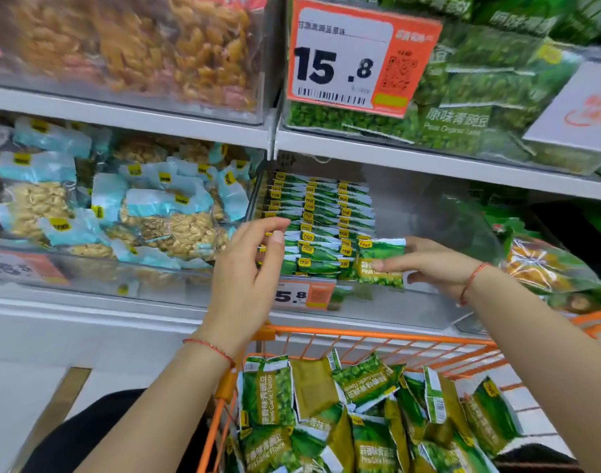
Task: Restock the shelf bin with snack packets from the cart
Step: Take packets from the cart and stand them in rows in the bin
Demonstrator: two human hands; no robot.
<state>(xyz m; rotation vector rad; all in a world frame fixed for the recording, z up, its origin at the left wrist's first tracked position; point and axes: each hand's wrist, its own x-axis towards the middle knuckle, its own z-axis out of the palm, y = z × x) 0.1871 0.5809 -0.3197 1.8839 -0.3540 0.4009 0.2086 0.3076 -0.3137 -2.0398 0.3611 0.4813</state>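
Right, the right hand pinches one green pea packet by its right edge, thumb across the front, holding it upright at the front of the clear shelf bin. Judging by the neat rows of packets already standing there, it's held that way to slot in as the next one in line. The left hand hovers at the rows' left end, fingers loosely spread, gripping nothing, probably to steady the stack. More packets lie jumbled in the orange cart just below, within easy reach.

Hard to see: the bin's right half is glare and reflection, so its fill there is unclear. The lower price tag is half covered by the left hand. The cart is cut off at the bottom edge. Right fingers behind the packet are hidden.
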